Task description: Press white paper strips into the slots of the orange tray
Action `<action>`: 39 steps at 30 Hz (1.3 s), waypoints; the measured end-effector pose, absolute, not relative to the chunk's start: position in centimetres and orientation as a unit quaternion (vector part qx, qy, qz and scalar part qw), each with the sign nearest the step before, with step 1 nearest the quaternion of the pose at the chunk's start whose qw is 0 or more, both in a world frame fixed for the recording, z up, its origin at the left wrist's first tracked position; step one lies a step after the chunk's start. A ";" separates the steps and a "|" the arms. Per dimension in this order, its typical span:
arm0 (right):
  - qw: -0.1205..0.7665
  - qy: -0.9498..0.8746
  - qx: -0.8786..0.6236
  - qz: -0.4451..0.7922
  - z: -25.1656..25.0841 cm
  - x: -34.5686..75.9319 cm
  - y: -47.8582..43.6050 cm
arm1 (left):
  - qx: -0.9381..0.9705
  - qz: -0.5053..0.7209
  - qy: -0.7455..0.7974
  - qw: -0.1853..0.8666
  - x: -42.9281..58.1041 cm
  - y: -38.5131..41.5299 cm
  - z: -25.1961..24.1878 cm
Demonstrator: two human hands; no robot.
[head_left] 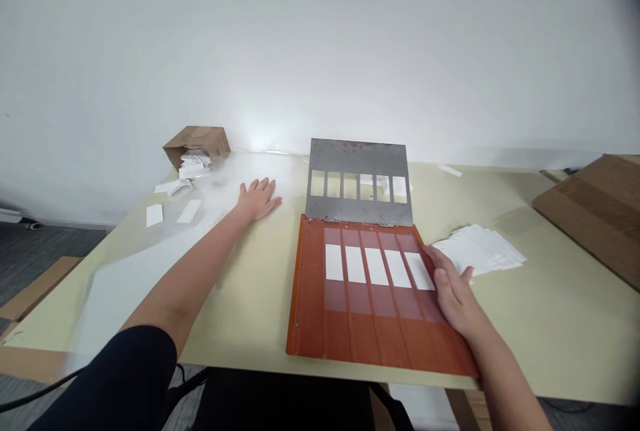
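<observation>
My left hand [257, 200] lies flat with its fingers spread, at the edge of a clear plastic film [220, 181] on the table. My right hand [454, 294] rests against the right edge of a reddish-brown grooved board [345, 334], its fingers loosely apart. Across the board runs a row of several white cards [377, 266], each on a translucent strip [385, 302]. Hinged to the board's far edge, a grey metal plate [357, 211] with rectangular windows stands raised. Just beyond my right hand is a pile of white sheets [480, 249].
On the left, an opened cardboard box [213, 141] spills white paper pieces [194, 163]. Loose white cards [155, 214] lie nearby. A larger cardboard box [600, 201] occupies the right side of the pale yellow table [550, 338]. A white wall [320, 51] stands behind.
</observation>
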State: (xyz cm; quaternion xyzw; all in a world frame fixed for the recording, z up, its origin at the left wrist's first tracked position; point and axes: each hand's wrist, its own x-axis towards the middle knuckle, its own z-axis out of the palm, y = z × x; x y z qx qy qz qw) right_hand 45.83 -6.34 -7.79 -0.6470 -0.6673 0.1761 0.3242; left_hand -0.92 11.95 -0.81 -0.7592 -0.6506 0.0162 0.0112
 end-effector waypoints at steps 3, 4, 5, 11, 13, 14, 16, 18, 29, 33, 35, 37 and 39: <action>0.325 -0.670 -0.645 0.171 -7.8 45.8 -6.4 | -0.768 -0.002 -0.639 0.043 0.1 11.3 -0.4; 0.327 -0.670 -0.645 0.170 -7.8 45.8 -6.4 | -0.771 -0.006 -0.635 0.050 0.5 10.8 -0.4; 0.329 -0.669 -0.645 0.169 -7.8 45.8 -6.4 | -0.772 -0.009 -0.633 0.052 0.9 10.2 -0.3; 0.332 -0.671 -0.640 0.172 -8.3 46.3 -6.1 | -0.765 0.026 -0.643 0.000 0.9 6.6 -0.7; 0.334 -0.672 -0.638 0.172 -8.2 46.2 -6.1 | -0.757 0.047 -0.651 -0.021 -0.1 6.2 -0.7; 0.335 -0.672 -0.638 0.172 -8.2 46.1 -6.2 | -0.749 0.054 -0.659 -0.027 -0.6 6.2 -0.8; 0.338 -0.670 -0.638 0.172 -8.0 45.9 -6.3 | -0.734 0.063 -0.675 -0.031 -1.6 6.4 -0.8; 0.346 -0.667 -0.636 0.175 -7.7 45.7 -6.4 | -0.724 0.070 -0.686 -0.030 -2.4 6.8 -0.7; 0.339 -0.693 -0.614 0.166 -7.4 43.5 -7.1 | -0.698 0.088 -0.709 -0.038 -4.1 7.7 0.8; 0.338 -0.707 -0.601 0.158 -7.2 42.9 -7.2 | -0.713 0.071 -0.696 -0.049 -4.0 7.1 0.8; 0.336 -0.713 -0.597 0.153 -7.1 42.6 -7.3 | -0.722 0.064 -0.686 -0.063 -3.8 6.7 0.5; 0.331 -0.718 -0.594 0.148 -7.0 42.3 -7.3 | -0.731 0.061 -0.674 -0.083 -3.5 6.2 0.3; 0.325 -0.724 -0.591 0.145 -6.9 41.9 -7.3 | -0.738 0.052 -0.666 -0.097 -3.2 5.7 0.3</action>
